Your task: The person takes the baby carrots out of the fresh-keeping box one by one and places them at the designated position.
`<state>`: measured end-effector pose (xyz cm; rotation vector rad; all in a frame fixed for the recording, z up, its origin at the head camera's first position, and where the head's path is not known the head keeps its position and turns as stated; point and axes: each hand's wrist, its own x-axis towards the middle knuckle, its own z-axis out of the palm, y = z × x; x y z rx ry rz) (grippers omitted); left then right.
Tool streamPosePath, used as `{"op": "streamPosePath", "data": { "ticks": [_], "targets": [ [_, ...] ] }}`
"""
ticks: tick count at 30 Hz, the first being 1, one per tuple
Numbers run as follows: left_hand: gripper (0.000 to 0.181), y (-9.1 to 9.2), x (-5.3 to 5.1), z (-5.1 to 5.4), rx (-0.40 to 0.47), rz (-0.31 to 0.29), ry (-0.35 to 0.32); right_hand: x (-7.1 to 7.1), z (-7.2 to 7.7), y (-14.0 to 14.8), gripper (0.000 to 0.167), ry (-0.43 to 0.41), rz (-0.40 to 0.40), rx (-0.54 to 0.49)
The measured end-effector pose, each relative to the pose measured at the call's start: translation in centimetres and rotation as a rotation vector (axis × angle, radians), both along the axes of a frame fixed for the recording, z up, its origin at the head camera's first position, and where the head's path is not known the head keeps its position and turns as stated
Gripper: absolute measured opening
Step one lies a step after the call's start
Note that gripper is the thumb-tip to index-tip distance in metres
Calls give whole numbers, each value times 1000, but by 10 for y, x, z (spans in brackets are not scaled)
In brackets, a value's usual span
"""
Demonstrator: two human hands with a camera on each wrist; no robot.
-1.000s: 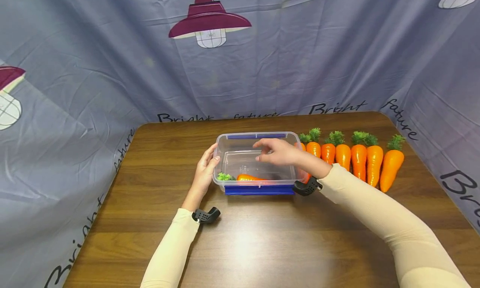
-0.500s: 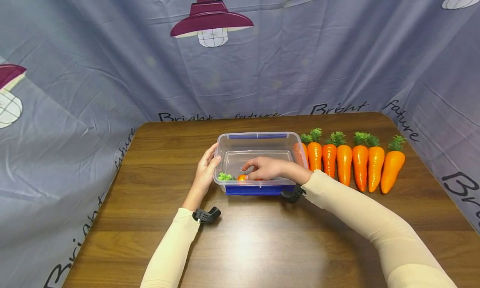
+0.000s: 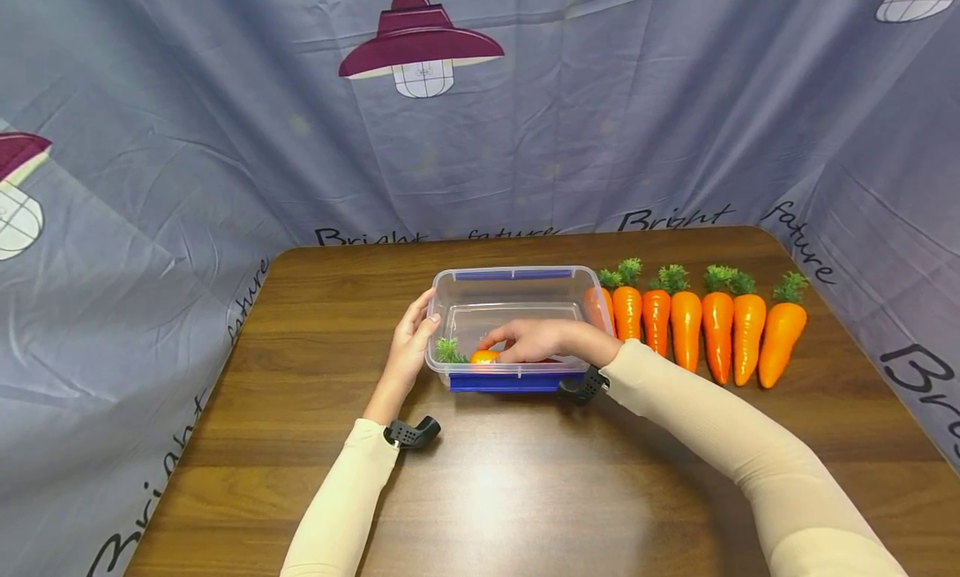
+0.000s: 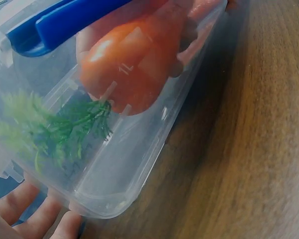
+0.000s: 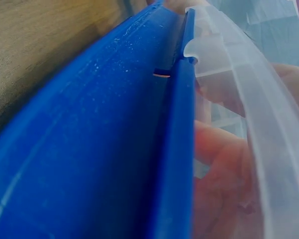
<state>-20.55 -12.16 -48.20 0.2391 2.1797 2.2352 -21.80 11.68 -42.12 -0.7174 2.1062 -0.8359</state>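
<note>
A clear plastic food storage box (image 3: 517, 275) with blue clips stands on the table in the head view. My left hand (image 3: 408, 343) holds its left end, the thumb at the rim; in the left wrist view several fingers (image 4: 27, 211) lie against the box's end wall. Inside the box, near the front wall, lies an orange carrot (image 3: 483, 357) with green leaves (image 3: 448, 350) pointing left. My right hand (image 3: 536, 340) reaches into the box and grips this carrot (image 4: 132, 64), whose tip is hidden under the hand. In the right wrist view a blue clip (image 5: 99, 134) covers much of the picture.
Right of the box, a row of orange carrots (image 3: 686, 331) with green tops lies on the wooden table (image 3: 525, 477). The nearest carrot (image 3: 597, 310) shows partly through the box's wall. A grey-blue printed curtain (image 3: 525, 160) hangs round the table's back and sides.
My right hand has come down and to the left, from above the box onto the carrot inside it. The carrot's leaves have shifted slightly. My left hand has stayed at the box's left end.
</note>
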Motion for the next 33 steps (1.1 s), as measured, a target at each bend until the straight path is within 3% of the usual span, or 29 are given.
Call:
{"op": "streamPosePath", "data": {
  "ticks": [10, 14, 21, 27, 33],
  "targets": [
    [51, 1, 0, 0, 3, -10, -2, 0, 2, 5, 51, -54, -4, -33],
    [51, 1, 0, -1, -6, -4, 1, 0, 5, 8, 53, -86, -51, -78],
    [51, 0, 0, 0, -16, 11, 6, -3, 20, 18, 55, -49, -116, -91],
    [51, 0, 1, 0, -7, -1, 11, -5, 38, 34, 58, -22, -210, -141],
    [51, 0, 0, -2, -4, -10, 13, -9, 65, 58, 60, 8, -382, -253]
  ]
}}
